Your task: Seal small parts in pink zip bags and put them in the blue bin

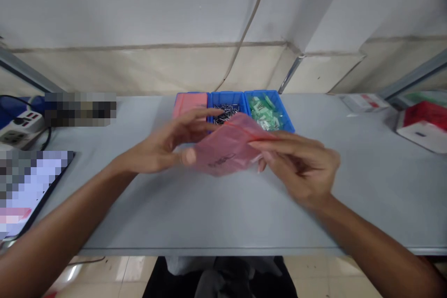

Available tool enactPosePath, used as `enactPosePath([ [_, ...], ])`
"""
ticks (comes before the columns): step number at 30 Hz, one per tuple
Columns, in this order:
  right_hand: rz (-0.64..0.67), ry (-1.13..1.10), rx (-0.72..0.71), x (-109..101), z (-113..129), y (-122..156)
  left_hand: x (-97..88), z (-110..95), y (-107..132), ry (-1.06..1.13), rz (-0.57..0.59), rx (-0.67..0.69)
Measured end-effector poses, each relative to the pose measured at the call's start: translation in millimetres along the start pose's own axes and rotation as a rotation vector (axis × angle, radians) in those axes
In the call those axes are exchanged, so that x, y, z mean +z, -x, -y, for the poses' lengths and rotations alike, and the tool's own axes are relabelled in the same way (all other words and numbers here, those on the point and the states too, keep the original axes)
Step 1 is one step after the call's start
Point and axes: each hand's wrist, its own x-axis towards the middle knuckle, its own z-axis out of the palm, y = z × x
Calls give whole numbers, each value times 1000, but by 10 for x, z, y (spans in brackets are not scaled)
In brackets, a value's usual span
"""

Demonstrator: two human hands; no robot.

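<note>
I hold a small pink translucent plastic bag (226,149) above the grey table (216,214), between both hands. My left hand (164,146) grips the bag's left side, thumb pressed on its front and fingers behind. My right hand (302,167) pinches the bag's upper right edge with its fingers closed on it. Just behind the bag stand three blue bins in a row: the left bin (190,102) holds pink bags, the middle bin (226,108) small dark metal parts, the right bin (268,112) green and white pieces.
A tablet (31,191) lies at the table's left edge, with a white power strip (17,130) and cables behind it. Red and white boxes (424,123) sit at the far right. A wall rises behind the table.
</note>
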Motion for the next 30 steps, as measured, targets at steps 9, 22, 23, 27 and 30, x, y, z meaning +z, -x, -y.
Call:
enactPosePath([
  [9,-243,-204,171,-24,-120,-50,96,65,86,321,-325,-134],
  [22,-178,-185,223,-125,-125,-66,204,154,162,202,-589,116],
  [23,-170,-189,219,-137,-128,-66,205,156,173,159,-616,142],
  [27,-166,-223,209,-163,-157,-64,208,160,208,49,-646,172],
  [30,-159,-215,219,-171,-189,-53,213,178,223,15,-645,183],
])
